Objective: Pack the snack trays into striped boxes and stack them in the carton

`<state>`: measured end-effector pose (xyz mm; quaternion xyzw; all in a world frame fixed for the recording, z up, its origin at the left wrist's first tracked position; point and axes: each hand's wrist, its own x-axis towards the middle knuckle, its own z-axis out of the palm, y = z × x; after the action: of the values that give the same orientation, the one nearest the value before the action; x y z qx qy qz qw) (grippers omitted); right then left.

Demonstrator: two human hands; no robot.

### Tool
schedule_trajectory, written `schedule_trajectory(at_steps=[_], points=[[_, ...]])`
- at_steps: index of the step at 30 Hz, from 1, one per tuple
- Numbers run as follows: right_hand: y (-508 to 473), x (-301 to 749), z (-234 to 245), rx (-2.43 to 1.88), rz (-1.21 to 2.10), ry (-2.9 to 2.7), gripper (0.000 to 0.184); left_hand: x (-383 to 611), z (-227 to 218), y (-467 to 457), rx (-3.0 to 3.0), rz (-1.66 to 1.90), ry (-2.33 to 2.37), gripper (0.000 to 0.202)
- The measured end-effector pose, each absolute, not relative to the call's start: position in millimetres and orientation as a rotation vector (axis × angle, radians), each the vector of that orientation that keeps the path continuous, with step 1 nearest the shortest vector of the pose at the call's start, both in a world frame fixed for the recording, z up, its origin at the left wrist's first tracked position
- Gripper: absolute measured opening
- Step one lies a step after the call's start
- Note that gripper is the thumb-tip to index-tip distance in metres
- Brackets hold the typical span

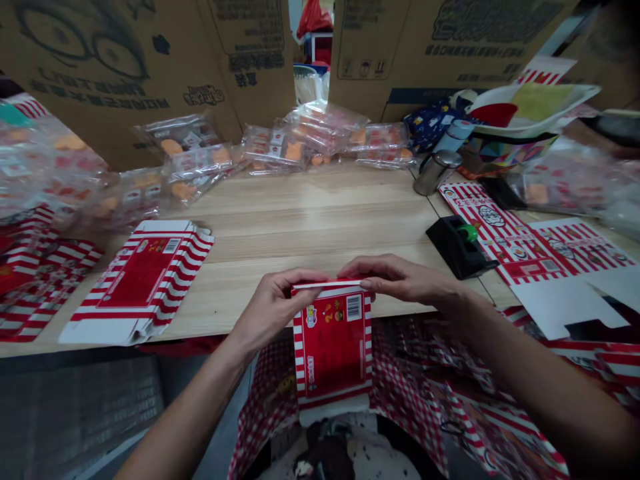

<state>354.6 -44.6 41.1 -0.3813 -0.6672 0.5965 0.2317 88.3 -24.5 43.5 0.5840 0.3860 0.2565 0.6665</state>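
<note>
A red box with white-striped edges and a barcode [334, 347] hangs upright over the table's front edge, its printed face toward me. My left hand [285, 300] grips its top left corner, thumb in front and fingers behind. At the top right corner my right hand [395, 279] pinches the folded upper edge between thumb and fingers. The fingertips of both hands come close together along that edge. On the table to the left lies a stack of flattened boxes [143, 267] in the same print.
Clear bags with orange pieces [280, 150] line the back, before large cardboard cartons [150, 67]. To the right are a black tape dispenser [457, 247], a metal flask [436, 172] and flat striped box sheets [530, 250]. A checked cloth [400, 387] covers my lap.
</note>
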Motion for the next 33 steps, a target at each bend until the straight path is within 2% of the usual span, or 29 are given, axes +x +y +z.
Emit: schedule_trajectory(at_steps=[3,7,12,16,20,26,29,33], points=[[-49,350,51,-1.027,1.575,-1.988,0.042,84,52,-29,1.344,0.485,0.809,0.033],[-55,344,50,-1.167,1.507,-2.019,0.042,83,49,-33,1.412,0.573,0.866,0.041],[-49,350,63,-1.143,1.863,-1.881,0.049,82,51,-26,1.574,0.54,0.884,0.033],[-44,350,73,-1.131,1.889,-1.857,0.037,81,57,-23,1.521,0.504,0.85,0.031],[-54,342,69,-1.134,1.755,-1.909,0.031,73,49,-25,1.51,0.453,0.794,0.031],[-83,336,55,-1.148,1.31,-2.269,0.044,55,35,-32,1.746,0.473,0.741,0.031],[-93,331,42,-1.151,1.075,-2.234,0.048,55,40,-32,1.814,0.492,0.721,0.029],[-100,320,28,-1.105,0.918,-1.889,0.03,64,60,-29,1.838,0.511,0.797,0.02]])
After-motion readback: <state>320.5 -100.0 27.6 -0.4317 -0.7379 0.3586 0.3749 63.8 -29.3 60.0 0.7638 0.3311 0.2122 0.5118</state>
